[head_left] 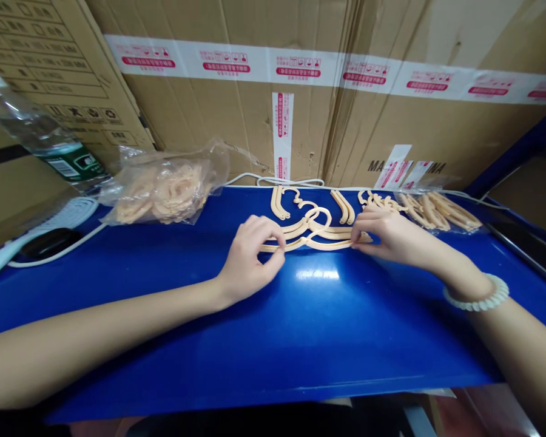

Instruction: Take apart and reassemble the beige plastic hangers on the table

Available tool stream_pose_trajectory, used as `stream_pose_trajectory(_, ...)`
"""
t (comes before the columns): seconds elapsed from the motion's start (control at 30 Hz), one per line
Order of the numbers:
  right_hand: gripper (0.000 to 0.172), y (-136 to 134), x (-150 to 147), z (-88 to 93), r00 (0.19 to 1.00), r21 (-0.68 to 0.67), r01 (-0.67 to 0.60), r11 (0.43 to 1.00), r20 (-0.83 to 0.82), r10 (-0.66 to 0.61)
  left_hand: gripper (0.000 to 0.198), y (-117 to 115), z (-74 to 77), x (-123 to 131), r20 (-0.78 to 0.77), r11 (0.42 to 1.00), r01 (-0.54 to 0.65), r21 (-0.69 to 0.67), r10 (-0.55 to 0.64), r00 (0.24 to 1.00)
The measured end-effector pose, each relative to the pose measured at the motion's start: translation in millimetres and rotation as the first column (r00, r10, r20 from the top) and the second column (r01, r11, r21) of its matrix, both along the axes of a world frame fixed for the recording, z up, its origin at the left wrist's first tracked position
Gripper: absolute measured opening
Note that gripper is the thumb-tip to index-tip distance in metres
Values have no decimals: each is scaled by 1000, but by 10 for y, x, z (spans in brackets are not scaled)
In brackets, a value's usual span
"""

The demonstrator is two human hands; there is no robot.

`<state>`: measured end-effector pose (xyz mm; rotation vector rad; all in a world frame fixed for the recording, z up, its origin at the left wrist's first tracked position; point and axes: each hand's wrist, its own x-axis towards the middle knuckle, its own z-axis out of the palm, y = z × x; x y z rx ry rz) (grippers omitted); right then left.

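Note:
Several beige hangers (330,246) with curved hooks lie overlapping on the blue table (273,328). My left hand (256,255) pinches the left end of the front hanger between thumb and fingers. At the opposite end, my right hand (380,237) closes its fingers on the hanger's right tip. Behind them lie loose beige arm pieces, one group (279,203) toward the left and another (343,207) toward the right. Small beige hooks (377,199) are spread just beyond my right hand, which partly hides them.
A plastic bag of beige pieces (168,188) sits back left, beside a water bottle (59,142) and a white fan-like object (59,221). Another bag of pieces (441,211) and a dark phone-like object (528,249) are at right. Cardboard boxes (227,121) and a white cable line the back.

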<state>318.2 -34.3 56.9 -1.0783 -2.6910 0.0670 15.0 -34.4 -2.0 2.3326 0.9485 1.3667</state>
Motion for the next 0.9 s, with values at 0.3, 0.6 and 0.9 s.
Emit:
stream_pose_trajectory(0.3, 15, 17, 26, -53, 996, -51, 65, 997, 59, -61, 14, -17, -88, 7, -316, 983, 179, 29, -161, 935)
stream_pose_trajectory(0.6, 16, 28, 39, -54, 993, -52, 97, 994, 77, -93, 13, -21, -98, 10, -321, 982, 186, 27, -167, 932)
stream_pose_trajectory(0.9, 8, 10, 19, -41, 978, -44, 191, 981, 88, -187, 12, -23, -89, 11, -352, 985, 171, 19, -154, 923)
